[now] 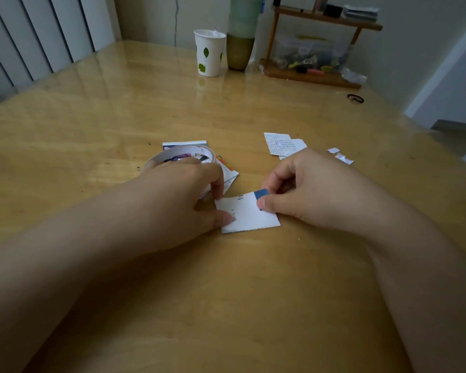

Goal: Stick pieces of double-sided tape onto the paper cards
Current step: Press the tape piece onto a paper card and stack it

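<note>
Head camera looks down on a shiny yellow wood tabletop in a dim room with a pale wall and grey blinds at the far left corner. Near the middle lies a white paper card. The left hand presses its thumb on the card's left edge. The right hand pinches a small blue piece at the card's top right corner; I cannot tell if it is tape. A tape roll sits half hidden behind the left hand, on more cards. Printed paper scraps lie behind the right hand. A leaf-print cup stands by the far edge.
</note>
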